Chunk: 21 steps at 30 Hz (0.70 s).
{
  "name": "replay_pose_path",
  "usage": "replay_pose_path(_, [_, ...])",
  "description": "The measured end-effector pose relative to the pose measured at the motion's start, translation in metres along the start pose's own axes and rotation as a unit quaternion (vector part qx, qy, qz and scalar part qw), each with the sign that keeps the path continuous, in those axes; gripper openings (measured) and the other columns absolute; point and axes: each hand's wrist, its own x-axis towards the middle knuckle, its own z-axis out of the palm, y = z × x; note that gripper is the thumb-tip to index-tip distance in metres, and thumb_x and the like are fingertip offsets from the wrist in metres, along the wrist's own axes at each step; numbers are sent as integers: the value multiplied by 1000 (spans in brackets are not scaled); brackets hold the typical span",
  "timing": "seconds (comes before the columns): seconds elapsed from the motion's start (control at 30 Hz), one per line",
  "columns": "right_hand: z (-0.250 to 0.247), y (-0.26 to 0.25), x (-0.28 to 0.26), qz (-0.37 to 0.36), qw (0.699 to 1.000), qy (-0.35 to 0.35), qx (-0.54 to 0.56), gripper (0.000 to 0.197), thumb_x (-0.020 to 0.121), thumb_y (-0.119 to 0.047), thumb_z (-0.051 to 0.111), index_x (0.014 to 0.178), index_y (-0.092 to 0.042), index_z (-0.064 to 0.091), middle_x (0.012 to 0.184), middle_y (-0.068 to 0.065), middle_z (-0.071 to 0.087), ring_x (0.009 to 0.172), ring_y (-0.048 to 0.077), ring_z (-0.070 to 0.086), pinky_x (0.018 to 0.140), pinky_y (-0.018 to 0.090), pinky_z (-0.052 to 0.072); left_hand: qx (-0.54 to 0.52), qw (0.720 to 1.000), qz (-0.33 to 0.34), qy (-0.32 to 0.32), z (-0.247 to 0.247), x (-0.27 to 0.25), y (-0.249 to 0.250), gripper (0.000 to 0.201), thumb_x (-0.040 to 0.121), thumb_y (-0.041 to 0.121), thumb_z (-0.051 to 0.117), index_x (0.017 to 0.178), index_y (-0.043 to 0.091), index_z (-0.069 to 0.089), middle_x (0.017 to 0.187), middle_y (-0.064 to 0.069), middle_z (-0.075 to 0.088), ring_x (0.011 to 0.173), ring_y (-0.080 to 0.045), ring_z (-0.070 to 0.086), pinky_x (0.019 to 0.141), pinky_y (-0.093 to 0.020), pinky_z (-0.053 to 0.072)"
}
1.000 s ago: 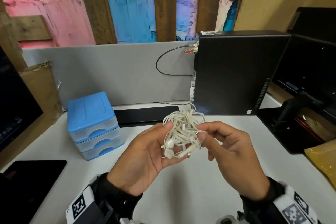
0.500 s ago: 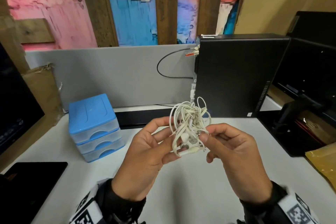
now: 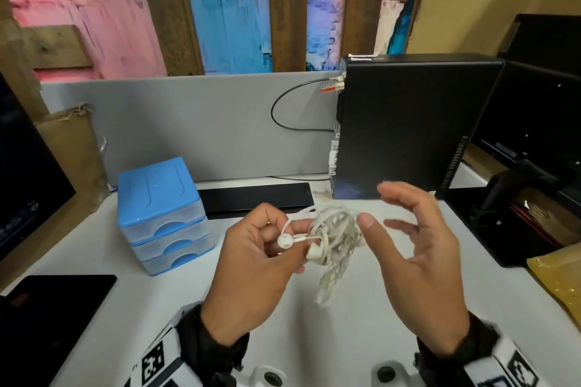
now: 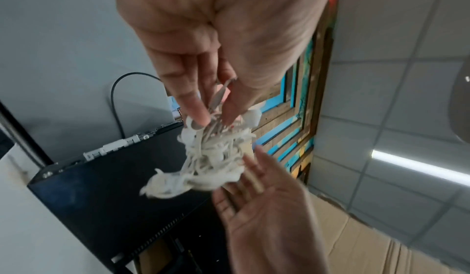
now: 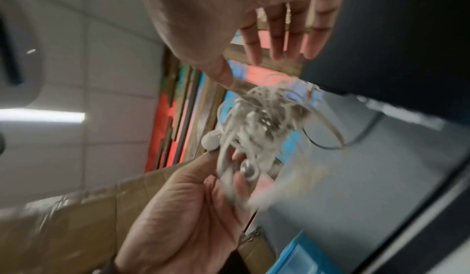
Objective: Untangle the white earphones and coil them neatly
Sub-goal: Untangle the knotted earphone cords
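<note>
Two hands worked above the desk (image 3: 176, 298): the left hand (image 3: 251, 264) pinched the tangled earphones (image 3: 333, 239), while the right hand (image 3: 418, 264) hovered just beside them, fingers (image 3: 396, 224) spread.

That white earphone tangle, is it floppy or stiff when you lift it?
Probably floppy: the white earphones droop in loose loops below the left hand pinching them. Likely light, since a fingertip pinch carries them. The open right hand isn't supporting them.
</note>
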Motion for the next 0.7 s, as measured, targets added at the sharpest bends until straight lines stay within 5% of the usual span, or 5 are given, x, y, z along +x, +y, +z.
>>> replay_pose_path(0.17, [-4, 2, 1, -59, 977, -183, -96, 25, 88, -41, 70, 111, -33, 71, 108, -20, 65, 111, 11, 61, 91, 26, 47, 91, 994, 13, -59, 3, -6, -10, 23, 79, 11, 72, 74, 18, 51, 74, -10, 73, 63, -23, 59, 58, -41, 46])
replay_pose_path(0.3, [-7, 3, 11, 1, 995, -91, 25, 10, 84, -20, 74, 76, -17, 78, 70, 2, 64, 68, 16, 59, 67, 30, 47, 110, 990, -23, -91, 4, -5, -16, 31, 80, -1, 65, 79, 22, 45, 91, -7, 77, 75, -37, 67, 64, -46, 51])
replay_pose_path(0.47, [-26, -1, 30, 145, 979, -15, 146, 24, 89, -17, 67, 81, 5, 70, 59, 16, 51, 52, 25, 35, 47, 32, 29, -28, 980, -186, -68, -2, 7, -21, 27, 89, -15, 49, 91, 12, 54, 79, -10, 69, 64, -23, 56, 57, -28, 45])
replay_pose_path(0.63, [-27, 1, 34, 169, 974, -35, 144, 8, 91, -9, 66, 99, -10, 69, 62, 8, 64, 48, 17, 51, 45, 28, 41, -255, 913, -303, -94, -8, 15, -19, 32, 81, 3, 51, 109, 6, 67, 103, -22, 68, 73, -30, 69, 63, -38, 59])
replay_pose_path(0.7, [-26, 5, 34, 173, 976, -49, 124, 33, 91, -7, 66, 117, -27, 60, 65, 13, 67, 52, 18, 57, 47, 28, 47, -296, 900, -301, -108, -9, 16, -16, 33, 83, 4, 47, 103, 7, 74, 100, -19, 71, 71, -27, 70, 60, -35, 60])
